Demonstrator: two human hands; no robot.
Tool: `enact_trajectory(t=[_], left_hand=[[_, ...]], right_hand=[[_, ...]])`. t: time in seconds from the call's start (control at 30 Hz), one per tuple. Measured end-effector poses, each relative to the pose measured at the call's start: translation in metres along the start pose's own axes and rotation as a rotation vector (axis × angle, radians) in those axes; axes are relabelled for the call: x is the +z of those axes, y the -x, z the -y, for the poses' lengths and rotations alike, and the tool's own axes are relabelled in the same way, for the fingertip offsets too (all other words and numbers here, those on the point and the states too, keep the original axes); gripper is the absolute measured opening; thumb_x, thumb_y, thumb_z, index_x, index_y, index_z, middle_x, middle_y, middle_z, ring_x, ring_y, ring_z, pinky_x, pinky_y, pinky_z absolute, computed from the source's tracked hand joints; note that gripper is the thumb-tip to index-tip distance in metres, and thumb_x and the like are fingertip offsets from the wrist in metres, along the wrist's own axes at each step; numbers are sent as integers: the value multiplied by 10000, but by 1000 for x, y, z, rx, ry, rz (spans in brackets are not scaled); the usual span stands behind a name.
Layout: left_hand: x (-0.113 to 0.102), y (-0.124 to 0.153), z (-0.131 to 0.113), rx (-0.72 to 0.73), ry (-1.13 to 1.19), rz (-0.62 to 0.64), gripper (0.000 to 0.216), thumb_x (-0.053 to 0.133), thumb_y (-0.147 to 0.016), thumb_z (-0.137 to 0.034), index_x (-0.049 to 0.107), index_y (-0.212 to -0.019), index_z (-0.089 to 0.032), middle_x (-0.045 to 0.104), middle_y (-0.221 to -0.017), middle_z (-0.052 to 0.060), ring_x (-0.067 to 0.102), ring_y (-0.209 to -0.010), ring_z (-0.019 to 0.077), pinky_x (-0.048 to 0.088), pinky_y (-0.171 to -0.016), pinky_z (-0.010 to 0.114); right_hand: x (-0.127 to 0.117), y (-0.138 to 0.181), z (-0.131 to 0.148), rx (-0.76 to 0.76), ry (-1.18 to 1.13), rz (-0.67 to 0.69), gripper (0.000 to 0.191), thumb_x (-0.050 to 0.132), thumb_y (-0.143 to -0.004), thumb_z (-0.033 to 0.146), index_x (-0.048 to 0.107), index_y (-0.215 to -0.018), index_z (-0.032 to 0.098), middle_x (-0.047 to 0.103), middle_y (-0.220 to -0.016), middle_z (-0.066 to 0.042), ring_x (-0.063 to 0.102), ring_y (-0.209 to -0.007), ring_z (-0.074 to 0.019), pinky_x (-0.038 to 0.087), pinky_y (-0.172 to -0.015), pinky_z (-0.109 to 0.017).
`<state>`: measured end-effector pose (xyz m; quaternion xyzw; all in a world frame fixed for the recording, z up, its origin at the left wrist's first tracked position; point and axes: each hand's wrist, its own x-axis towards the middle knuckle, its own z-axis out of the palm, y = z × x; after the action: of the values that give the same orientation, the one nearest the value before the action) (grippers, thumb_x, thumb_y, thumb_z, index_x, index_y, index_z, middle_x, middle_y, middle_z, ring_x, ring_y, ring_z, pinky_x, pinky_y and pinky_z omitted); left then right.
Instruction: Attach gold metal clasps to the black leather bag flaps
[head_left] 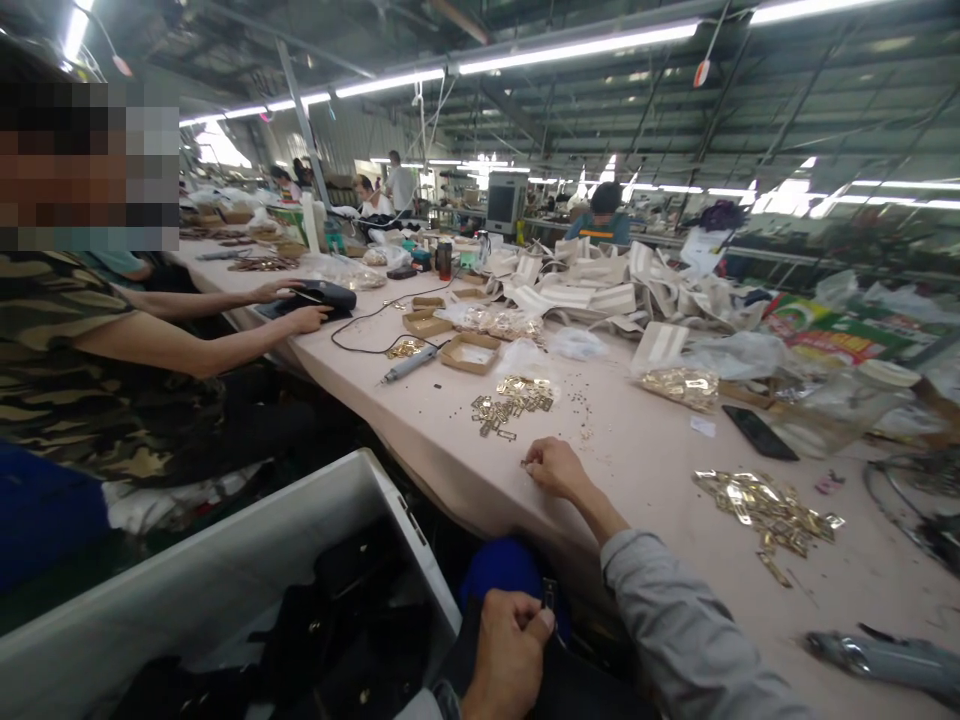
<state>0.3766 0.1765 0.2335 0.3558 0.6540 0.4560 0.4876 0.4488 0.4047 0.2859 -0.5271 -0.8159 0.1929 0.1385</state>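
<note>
The right hand (553,467) rests on the near edge of the table (645,460), fingers curled together and pinching a small metal piece (524,464) at their tips, just near of a loose pile of gold clasps (510,402). The left hand (510,650) sits low, below the table edge, closed with the thumb pressed on a small dark clip (549,594) above a black bag (375,640). A second heap of clasps (772,508) lies to the right, and a co-worker's hands (300,305) work at a black item far left.
</note>
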Motion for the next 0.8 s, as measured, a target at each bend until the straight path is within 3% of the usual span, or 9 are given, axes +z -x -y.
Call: enact_trajectory(t=[0.13,0.3,0.4,0.5,0.63,0.8], left_hand=[[5,-1,2,-17,27,9,349,708,-784,-431,747,-581,-149,598,-486,26,515,-492,167,322,-476,264],[7,-5,5,-57,88,53,370,692,-811,-449,808,-703,-114,515,-409,-12,407,-387,112,238,-407,234],[7,-8,6,-63,107,84,351,669,-836,-411,819,-760,-102,512,-404,-22,371,-340,94,202,-372,230],[8,-8,7,-41,114,130,351,632,-865,-390,817,-793,-100,557,-431,-12,370,-312,86,194,-346,226],[10,-7,6,-19,103,191,334,572,-882,-321,816,-834,-98,521,-399,-30,374,-299,79,217,-352,207],[12,-5,2,-7,111,201,321,554,-877,-290,801,-820,-92,505,-393,-37,366,-293,77,202,-346,204]], right_hand=[[-14,23,5,-35,-165,-39,75,690,-792,189,754,-754,199,738,-803,-45,646,-778,-188,447,-707,-282],[-33,100,5,-31,-469,-74,145,648,-870,314,715,-881,186,696,-759,-16,614,-716,-165,465,-664,-276],[-29,149,0,35,-738,-58,266,697,-865,370,695,-1055,184,684,-783,-12,606,-697,-163,481,-636,-275],[-12,182,-8,139,-811,-31,267,696,-890,423,713,-1022,192,694,-789,-24,614,-675,-170,497,-613,-287],[8,195,-15,199,-838,-42,280,698,-902,456,707,-973,185,690,-714,-18,629,-623,-171,502,-586,-288],[13,194,-12,187,-797,-33,244,687,-914,446,678,-914,202,715,-710,-21,664,-600,-180,517,-579,-292]])
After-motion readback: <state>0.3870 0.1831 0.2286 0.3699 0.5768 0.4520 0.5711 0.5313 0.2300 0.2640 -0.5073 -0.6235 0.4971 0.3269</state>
